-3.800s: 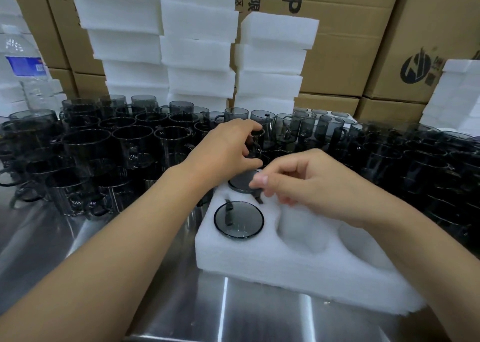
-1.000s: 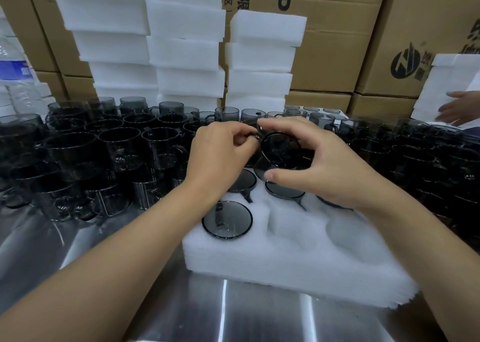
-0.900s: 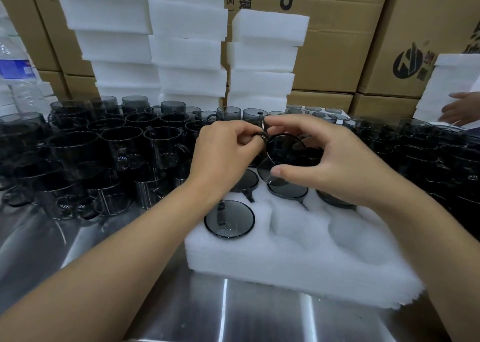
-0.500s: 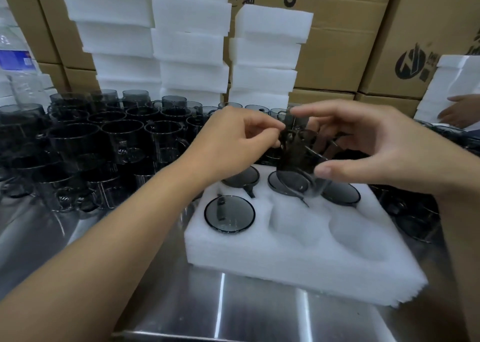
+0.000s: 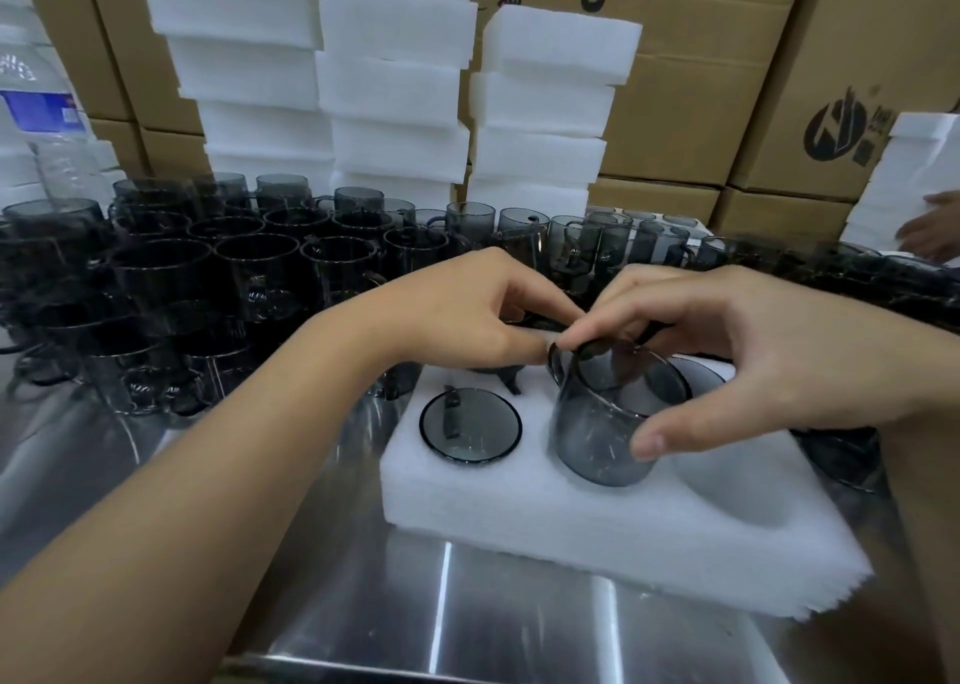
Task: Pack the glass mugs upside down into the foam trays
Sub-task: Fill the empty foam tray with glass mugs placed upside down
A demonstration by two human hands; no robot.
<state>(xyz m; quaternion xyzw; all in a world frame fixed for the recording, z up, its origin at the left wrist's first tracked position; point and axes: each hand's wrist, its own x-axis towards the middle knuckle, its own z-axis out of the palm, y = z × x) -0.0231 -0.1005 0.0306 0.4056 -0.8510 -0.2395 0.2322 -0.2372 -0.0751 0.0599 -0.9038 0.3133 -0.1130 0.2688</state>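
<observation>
A white foam tray [image 5: 597, 527] lies on the steel table in front of me. A smoky glass mug [image 5: 597, 434] stands upside down and tilted in the tray's front middle pocket, partly sunk in. My right hand [image 5: 737, 361] grips it from above, thumb on its front wall. My left hand [image 5: 467, 320] pinches the mug's handle at its upper left. Another upside-down mug [image 5: 470, 426] sits flush in the front left pocket. More mug bottoms show in the back row, partly hidden by my hands. The front right pocket [image 5: 737, 481] holds nothing.
Several upright dark glass mugs [image 5: 208, 278] crowd the table to the left and behind the tray. Stacks of white foam trays [image 5: 395, 75] and cardboard boxes [image 5: 701, 86] stand at the back. A water bottle [image 5: 41, 127] is far left. Another person's hand [image 5: 935, 231] touches foam at the right edge.
Both hands lifted a mug from the crowd, turned it over and lowered it from above the back row into the front middle pocket. The back row gained mugs since the oldest frame.
</observation>
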